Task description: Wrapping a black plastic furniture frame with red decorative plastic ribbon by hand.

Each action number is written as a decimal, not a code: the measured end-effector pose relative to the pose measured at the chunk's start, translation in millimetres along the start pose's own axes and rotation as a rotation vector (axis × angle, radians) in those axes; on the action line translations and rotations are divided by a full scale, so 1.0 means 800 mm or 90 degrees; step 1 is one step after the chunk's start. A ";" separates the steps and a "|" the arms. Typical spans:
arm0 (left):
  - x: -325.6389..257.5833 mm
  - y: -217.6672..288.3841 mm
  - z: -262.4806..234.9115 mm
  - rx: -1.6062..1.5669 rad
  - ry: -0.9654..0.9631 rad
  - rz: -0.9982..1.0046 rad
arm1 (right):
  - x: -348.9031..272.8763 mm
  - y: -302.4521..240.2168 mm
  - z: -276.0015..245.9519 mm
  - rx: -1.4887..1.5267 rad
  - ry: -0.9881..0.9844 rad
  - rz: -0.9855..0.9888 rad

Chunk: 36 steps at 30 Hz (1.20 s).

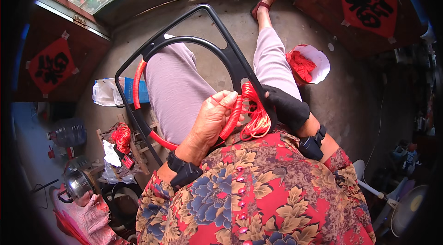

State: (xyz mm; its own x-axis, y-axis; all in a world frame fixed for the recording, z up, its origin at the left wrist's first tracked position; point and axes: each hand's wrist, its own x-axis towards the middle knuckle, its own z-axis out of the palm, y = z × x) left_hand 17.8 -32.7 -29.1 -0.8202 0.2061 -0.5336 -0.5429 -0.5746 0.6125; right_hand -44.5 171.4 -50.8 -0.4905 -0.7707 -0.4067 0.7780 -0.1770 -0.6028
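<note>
A black metal frame with a curved hoop (221, 47) rests across my lap, part of the hoop wrapped in red cord (137, 83). My left hand (210, 123) grips the wrapped lower bend of the hoop, fingers curled over it. My right hand (287, 106), in a black glove, holds the frame's bar beside a loose bundle of red cord (256, 113) that hangs between both hands. A black band sits on each wrist.
A white bowl of red cord (308, 64) stands on the concrete floor to the right. At the left are a blue box (138, 89), a wooden stool with red cord (122, 136), a kettle (77, 184) and a water bottle (69, 132). A fan (406, 203) stands at lower right.
</note>
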 end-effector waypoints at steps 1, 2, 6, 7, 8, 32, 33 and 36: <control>0.000 0.000 0.000 0.000 0.001 0.000 | -0.002 0.000 -0.003 0.000 -0.001 0.000; 0.000 0.000 -0.002 -0.013 0.002 -0.008 | -0.006 0.001 -0.010 -0.080 0.008 -0.067; -0.005 0.001 -0.004 -0.033 0.010 -0.006 | -0.025 0.009 -0.070 0.232 0.152 -0.201; -0.004 0.000 -0.007 -0.038 0.011 -0.005 | -0.031 -0.006 -0.069 0.313 0.113 -0.202; -0.003 0.001 -0.008 -0.034 0.007 -0.001 | -0.040 -0.020 -0.064 0.331 0.193 -0.206; -0.001 -0.001 -0.005 -0.059 -0.036 -0.091 | 0.095 -0.025 0.024 -0.371 -0.030 -0.374; -0.003 -0.007 -0.014 -0.078 -0.080 -0.054 | 0.089 -0.026 0.028 -0.494 -0.059 -0.416; 0.004 -0.020 -0.016 -0.182 -0.041 0.019 | 0.069 -0.040 0.059 0.086 -0.123 -0.114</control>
State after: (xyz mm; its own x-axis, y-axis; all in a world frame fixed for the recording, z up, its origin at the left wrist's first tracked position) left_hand 26.5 -32.6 -47.9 -0.8502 0.2301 -0.4734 -0.4523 -0.7796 0.4333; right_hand -77.7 105.9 -21.4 -0.5507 -0.8199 -0.1568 0.7374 -0.3898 -0.5516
